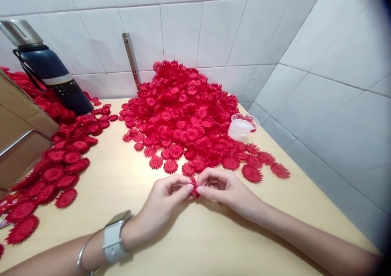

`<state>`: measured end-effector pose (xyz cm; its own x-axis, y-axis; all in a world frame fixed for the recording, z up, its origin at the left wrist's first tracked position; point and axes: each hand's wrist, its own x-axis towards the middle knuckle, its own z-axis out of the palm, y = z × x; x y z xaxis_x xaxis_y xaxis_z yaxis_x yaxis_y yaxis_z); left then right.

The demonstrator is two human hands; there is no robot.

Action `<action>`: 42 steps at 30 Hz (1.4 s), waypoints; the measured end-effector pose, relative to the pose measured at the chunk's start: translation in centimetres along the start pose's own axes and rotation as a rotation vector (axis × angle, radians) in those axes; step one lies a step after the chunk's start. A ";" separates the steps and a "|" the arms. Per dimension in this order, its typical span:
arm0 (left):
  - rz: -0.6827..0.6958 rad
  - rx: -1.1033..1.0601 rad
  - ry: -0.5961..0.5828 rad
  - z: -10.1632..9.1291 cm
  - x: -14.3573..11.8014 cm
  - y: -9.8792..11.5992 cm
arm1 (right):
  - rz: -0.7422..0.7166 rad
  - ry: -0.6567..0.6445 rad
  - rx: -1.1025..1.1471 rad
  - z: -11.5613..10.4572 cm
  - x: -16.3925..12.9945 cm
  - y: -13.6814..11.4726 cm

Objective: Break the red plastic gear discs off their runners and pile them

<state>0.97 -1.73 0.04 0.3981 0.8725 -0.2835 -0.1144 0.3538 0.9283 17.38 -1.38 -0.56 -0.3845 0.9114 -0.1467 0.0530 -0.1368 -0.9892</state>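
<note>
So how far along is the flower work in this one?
Possibly done: a flatter spread of red flower pieces lies at the left. In hand: left hand and right hand pinch one red piece between their fingertips. Left: the big heaped pile by the wall, seemingly most of it.

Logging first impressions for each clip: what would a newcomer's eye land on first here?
A big heap of red flower pieces against the tiled wall, with a flatter spread of red pieces along the table's left side. At the front, the left hand and right hand pinch one small red piece together. A dark flask stands back left.
</note>
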 end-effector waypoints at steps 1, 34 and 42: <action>-0.011 -0.006 0.008 0.0 0.0 0.0 | 0.005 -0.005 -0.004 0.0 0.0 0.0; -0.008 0.122 -0.022 -0.1 0.5 0.1 | 0.060 0.022 0.087 0.1 -0.1 0.1; -0.021 0.112 -0.038 0.0 0.5 0.1 | 0.041 -0.023 0.111 -0.2 0.0 0.2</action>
<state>1.20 -1.27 -0.01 0.4338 0.8511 -0.2956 -0.0042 0.3300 0.9440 17.54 -1.32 -0.76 -0.4051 0.8953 -0.1855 -0.0331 -0.2171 -0.9756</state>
